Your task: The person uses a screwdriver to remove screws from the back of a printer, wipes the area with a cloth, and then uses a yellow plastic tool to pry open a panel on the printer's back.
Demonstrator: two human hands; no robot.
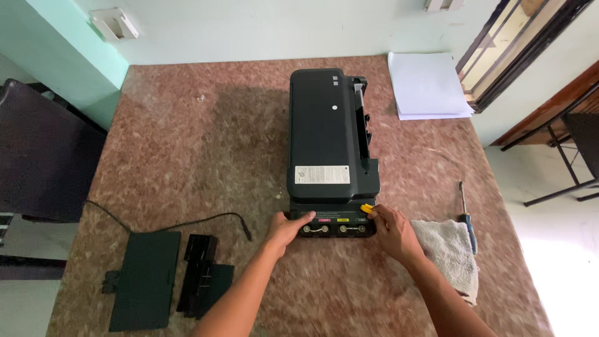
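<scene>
Left hand [288,228] and right hand [393,232] grip the black printer's [331,134] near end

My body, as seen: two bare forearms, no sleeves, entering from six o'clock. Left hand [286,228], right hand [393,232]: no gloves, rings, watch or bands visible on either.

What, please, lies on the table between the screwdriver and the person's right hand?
In the head view, a crumpled grey cloth lies between the screwdriver and the right hand, which rests on the black printer.
</scene>
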